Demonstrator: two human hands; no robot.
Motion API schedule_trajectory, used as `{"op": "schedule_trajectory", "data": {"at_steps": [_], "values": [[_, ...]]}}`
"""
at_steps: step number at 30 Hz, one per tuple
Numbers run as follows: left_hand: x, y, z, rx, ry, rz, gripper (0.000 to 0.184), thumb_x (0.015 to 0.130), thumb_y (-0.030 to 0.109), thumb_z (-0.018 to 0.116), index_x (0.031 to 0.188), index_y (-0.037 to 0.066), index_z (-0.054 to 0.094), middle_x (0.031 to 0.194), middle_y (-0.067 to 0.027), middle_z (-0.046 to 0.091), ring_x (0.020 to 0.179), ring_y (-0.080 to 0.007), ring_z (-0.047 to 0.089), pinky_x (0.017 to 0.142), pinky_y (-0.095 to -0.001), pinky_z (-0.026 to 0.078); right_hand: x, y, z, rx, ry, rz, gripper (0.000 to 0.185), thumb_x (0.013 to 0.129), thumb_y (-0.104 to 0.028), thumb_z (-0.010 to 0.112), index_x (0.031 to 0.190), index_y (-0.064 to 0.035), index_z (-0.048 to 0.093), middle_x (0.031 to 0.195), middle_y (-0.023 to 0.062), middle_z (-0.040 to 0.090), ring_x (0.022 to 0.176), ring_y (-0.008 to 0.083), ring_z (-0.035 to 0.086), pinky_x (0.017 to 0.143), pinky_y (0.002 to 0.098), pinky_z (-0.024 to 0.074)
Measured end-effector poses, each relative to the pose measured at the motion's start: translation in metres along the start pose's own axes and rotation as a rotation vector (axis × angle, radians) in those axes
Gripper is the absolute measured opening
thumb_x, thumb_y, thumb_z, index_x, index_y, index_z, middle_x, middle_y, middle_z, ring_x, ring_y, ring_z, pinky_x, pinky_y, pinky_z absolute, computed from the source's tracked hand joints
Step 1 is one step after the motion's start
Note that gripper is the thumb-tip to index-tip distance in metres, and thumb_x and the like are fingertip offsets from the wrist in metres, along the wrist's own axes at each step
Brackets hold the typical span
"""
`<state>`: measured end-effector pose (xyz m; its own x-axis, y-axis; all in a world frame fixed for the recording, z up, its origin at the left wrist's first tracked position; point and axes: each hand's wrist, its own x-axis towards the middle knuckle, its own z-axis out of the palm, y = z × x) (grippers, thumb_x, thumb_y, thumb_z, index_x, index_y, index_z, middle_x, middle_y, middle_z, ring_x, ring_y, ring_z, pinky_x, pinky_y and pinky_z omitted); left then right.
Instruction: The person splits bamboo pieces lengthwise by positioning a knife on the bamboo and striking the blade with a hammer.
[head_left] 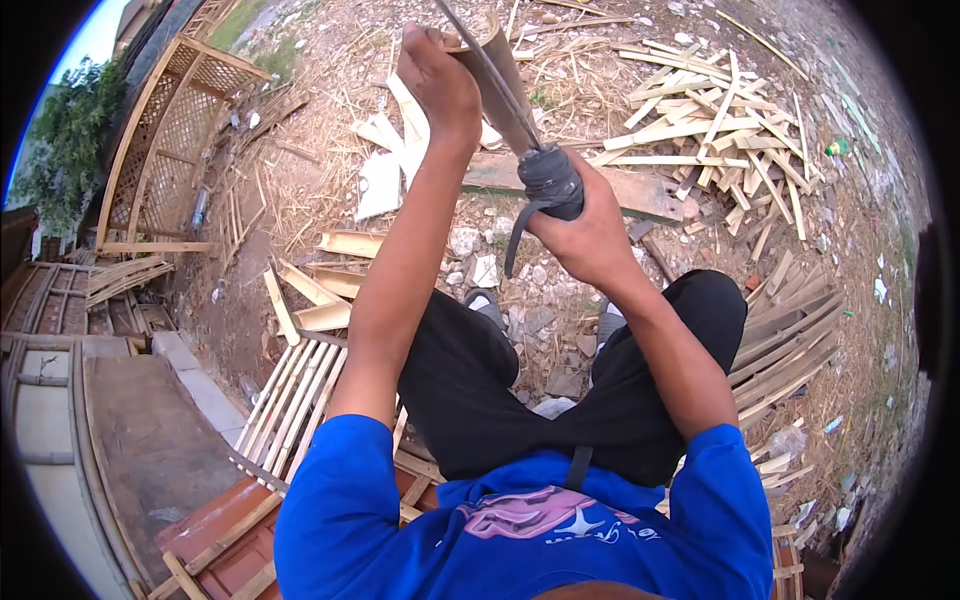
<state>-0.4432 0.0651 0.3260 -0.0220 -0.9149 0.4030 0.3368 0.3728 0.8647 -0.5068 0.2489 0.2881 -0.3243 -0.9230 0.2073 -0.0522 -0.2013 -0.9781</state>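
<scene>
Clearly the split bamboo length (508, 66), raised over the littered ground (296, 172), should be light, stiff and slick-skinned, its edges liable to splinter; the rounded outside seems the safer hold. The left hand's (440, 88) fingers grip its far end. Along it lies a long narrow blade (453, 19); the right hand's (588, 222) fingers wrap its black-bound handle (550, 182), probably less slippery.

Head-worn view, forward and downward

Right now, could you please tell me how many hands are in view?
2: the left hand holds the bamboo at upper centre; the right hand, lower right of it, grips the handle.
</scene>
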Motion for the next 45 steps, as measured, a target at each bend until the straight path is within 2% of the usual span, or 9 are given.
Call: {"op": "schedule_trajectory", "data": {"at_steps": [4, 6, 13, 19, 26, 30, 34, 39, 45], "values": [[-0.001, -0.048, -0.005, 0.219, -0.109, 0.109, 0.063, 0.102, 0.061, 0.019, 0.094, 0.005, 0.045, 0.088, -0.0053, 0.049, 0.084, -0.0175, 0.045, 0.085, -0.0332, 0.037, 0.010, 0.030, -0.006, 0.039, 0.049, 0.097, 0.030, 0.075, -0.008, 0.069, 0.103, -0.0042, 0.059, 0.075, -0.0007, 0.057, 0.056, 0.0069, 0.050, 0.051, 0.0254, 0.0410], [-0.005, -0.097, -0.022, 0.223, -0.002, -0.147, 0.070, 0.101, 0.063, 0.015, 0.119, 0.001, 0.045, 0.106, -0.0108, 0.051, 0.104, -0.0218, 0.048, 0.099, -0.0377, 0.035, 0.015, 0.053, -0.012, -0.011, 0.062, 0.195, 0.037, 0.074, -0.011, 0.070, 0.108, -0.0021, 0.060, 0.086, 0.0050, 0.063, 0.077, 0.0133, 0.058, 0.074, 0.0300, 0.0480], [-0.008, -0.087, -0.030, 0.148, -0.305, -0.209, 0.077, 0.098, 0.069, 0.025, 0.117, 0.000, 0.050, 0.105, -0.0100, 0.059, 0.097, -0.0239, 0.054, 0.095, -0.0379, 0.039, 0.011, 0.059, -0.014, -0.069, 0.068, 0.226, 0.036, 0.072, -0.012, 0.071, 0.106, -0.0026, 0.061, 0.087, 0.0051, 0.064, 0.078, 0.0135, 0.058, 0.074, 0.0299, 0.0480], [-0.038, -0.068, 0.017, 0.232, 0.091, -0.094, 0.079, 0.099, 0.068, 0.020, 0.112, -0.001, 0.055, 0.104, -0.0086, 0.059, 0.098, -0.0206, 0.053, 0.092, -0.0349, 0.040, 0.005, 0.054, -0.010, -0.026, 0.047, 0.193, 0.037, 0.073, -0.012, 0.072, 0.106, -0.0026, 0.061, 0.089, 0.0053, 0.064, 0.079, 0.0127, 0.058, 0.074, 0.0292, 0.0480], [-0.010, -0.043, 0.008, 0.159, 0.000, -0.028, 0.066, 0.100, 0.065, 0.024, 0.077, 0.005, 0.040, 0.073, -0.0023, 0.036, 0.072, -0.0163, 0.035, 0.073, -0.0335, 0.036, 0.003, 0.019, -0.005, -0.067, 0.076, 0.025, 0.030, 0.074, -0.009, 0.069, 0.102, -0.0033, 0.059, 0.078, 0.0013, 0.058, 0.067, 0.0094, 0.052, 0.062, 0.0269, 0.0441], [-0.011, -0.030, 0.010, 0.224, -0.059, -0.024, 0.066, 0.099, 0.065, 0.023, 0.082, 0.005, 0.044, 0.072, -0.0024, 0.041, 0.069, -0.0149, 0.040, 0.070, -0.0306, 0.036, 0.004, 0.022, -0.011, -0.071, 0.066, 0.109, 0.037, 0.072, -0.010, 0.072, 0.106, -0.0019, 0.060, 0.086, 0.0054, 0.063, 0.077, 0.0129, 0.059, 0.074, 0.0290, 0.0485], [-0.014, -0.121, -0.029, 0.323, -0.156, -0.257, 0.075, 0.097, 0.068, 0.018, 0.130, 0.004, 0.037, 0.119, -0.0167, 0.052, 0.121, -0.0277, 0.048, 0.104, -0.0383, 0.035, 0.014, 0.073, -0.007, 0.022, 0.129, 0.195, 0.037, 0.071, -0.013, 0.073, 0.104, -0.0015, 0.061, 0.086, 0.0052, 0.064, 0.075, 0.0136, 0.059, 0.073, 0.0288, 0.0483], [-0.014, -0.100, -0.011, 0.228, -0.057, -0.039, 0.080, 0.098, 0.067, 0.023, 0.096, -0.005, 0.058, 0.089, -0.0100, 0.056, 0.090, -0.0199, 0.049, 0.095, -0.0312, 0.037, 0.012, 0.071, -0.004, -0.108, 0.124, 0.095, 0.031, 0.075, -0.006, 0.069, 0.104, -0.0048, 0.060, 0.074, 0.0000, 0.058, 0.056, 0.0073, 0.049, 0.051, 0.0263, 0.0403], [-0.004, -0.119, -0.017, 0.140, 0.038, -0.195, 0.067, 0.101, 0.059, 0.025, 0.106, -0.001, 0.056, 0.097, -0.0077, 0.059, 0.095, -0.0183, 0.053, 0.091, -0.0332, 0.041, 0.006, 0.064, -0.005, 0.097, 0.008, 0.250, 0.031, 0.077, -0.002, 0.065, 0.106, -0.0045, 0.057, 0.068, -0.0001, 0.054, 0.050, 0.0075, 0.048, 0.045, 0.0255, 0.0378]]}}
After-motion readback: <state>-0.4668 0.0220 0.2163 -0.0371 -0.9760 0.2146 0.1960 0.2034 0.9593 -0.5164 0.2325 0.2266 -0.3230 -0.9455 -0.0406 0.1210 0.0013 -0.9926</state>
